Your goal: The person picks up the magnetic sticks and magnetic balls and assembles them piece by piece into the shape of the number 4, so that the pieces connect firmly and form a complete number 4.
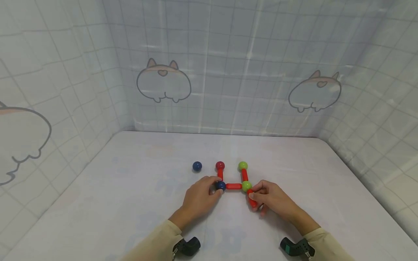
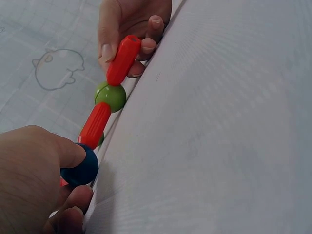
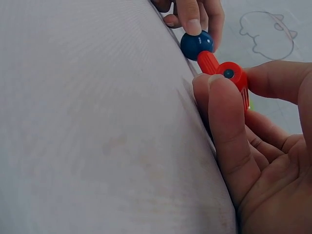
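Note:
A joined frame of balls and red rods lies on the white table. My left hand (image 1: 200,195) pinches its dark blue ball (image 1: 221,186) between thumb and fingers. From that ball one rod (image 1: 220,175) runs back to a red ball (image 1: 220,165), and a cross rod (image 1: 233,186) leads to a green ball (image 1: 246,186). Another rod (image 1: 244,175) links this to a second green ball (image 1: 243,165) behind. My right hand (image 1: 274,200) pinches a red rod (image 2: 124,59), one end against the nearer green ball (image 2: 111,96); its free end faces the right wrist camera.
A loose dark blue ball (image 1: 197,166) sits on the table (image 1: 130,181), left of the red ball. Tiled-pattern curtains (image 1: 228,72) with cartoon animal drawings stand behind and at both sides. Dark wrist devices (image 1: 187,247) are on both forearms.

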The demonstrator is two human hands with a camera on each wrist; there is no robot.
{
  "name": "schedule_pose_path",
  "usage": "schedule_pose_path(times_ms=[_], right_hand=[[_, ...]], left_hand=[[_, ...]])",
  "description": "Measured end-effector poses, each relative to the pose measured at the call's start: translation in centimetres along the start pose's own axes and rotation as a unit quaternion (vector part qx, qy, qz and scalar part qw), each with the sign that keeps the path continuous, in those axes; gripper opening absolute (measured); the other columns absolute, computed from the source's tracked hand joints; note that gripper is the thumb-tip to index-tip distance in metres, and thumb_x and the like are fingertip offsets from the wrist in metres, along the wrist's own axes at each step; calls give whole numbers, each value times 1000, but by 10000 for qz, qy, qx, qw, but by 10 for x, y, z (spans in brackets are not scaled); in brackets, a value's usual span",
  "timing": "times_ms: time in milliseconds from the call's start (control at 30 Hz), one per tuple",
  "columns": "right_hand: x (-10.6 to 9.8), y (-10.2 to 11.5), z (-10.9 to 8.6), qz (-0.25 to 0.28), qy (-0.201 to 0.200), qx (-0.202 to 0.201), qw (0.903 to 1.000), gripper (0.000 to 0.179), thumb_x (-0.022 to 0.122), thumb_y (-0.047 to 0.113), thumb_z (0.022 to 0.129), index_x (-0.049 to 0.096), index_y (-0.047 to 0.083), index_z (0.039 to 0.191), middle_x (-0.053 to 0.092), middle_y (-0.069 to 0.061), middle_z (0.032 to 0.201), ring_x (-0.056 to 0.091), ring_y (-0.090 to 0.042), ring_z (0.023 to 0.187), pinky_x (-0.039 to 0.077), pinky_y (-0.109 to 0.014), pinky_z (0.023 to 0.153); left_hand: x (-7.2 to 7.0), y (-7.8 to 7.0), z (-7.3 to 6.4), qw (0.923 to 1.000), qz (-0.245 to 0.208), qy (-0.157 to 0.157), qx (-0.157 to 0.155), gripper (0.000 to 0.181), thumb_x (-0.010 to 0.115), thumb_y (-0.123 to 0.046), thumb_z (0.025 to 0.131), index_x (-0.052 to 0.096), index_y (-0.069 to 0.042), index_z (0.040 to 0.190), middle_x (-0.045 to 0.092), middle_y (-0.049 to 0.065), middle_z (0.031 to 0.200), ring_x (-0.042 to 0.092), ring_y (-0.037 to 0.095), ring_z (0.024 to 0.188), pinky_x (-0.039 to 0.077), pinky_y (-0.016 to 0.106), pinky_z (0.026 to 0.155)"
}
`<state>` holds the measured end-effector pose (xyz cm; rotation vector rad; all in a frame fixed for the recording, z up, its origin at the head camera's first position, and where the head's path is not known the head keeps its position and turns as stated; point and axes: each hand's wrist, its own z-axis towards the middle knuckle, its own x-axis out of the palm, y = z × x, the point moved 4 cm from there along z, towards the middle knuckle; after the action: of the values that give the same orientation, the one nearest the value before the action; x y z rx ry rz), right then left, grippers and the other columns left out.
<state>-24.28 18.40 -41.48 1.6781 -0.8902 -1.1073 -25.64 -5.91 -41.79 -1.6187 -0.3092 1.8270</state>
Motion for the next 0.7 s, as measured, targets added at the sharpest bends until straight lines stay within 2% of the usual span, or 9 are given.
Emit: schedule_pose_path(times_ms=[467, 700], right_hand=[[3, 4, 0, -213, -147, 59, 9996, 42, 72, 25, 93, 54, -3, 118, 67, -12, 92, 67, -27, 74, 57, -37, 58], [7, 3, 0, -593, -387, 136, 9974, 43, 76, 27, 91, 54, 2, 118, 67, -9, 91, 65, -25, 72, 55, -37, 57]], left_hand=[[-1, 0, 0, 10000, 2, -1, -28, 39, 73, -33, 91, 66, -23, 128, 62, -9, 100, 51, 9, 74, 45, 25, 61], [0, 0, 0, 10000, 8, -1, -84, 39, 73, -34, 92, 66, -23, 128, 65, -8, 108, 52, 9, 75, 45, 25, 62]])
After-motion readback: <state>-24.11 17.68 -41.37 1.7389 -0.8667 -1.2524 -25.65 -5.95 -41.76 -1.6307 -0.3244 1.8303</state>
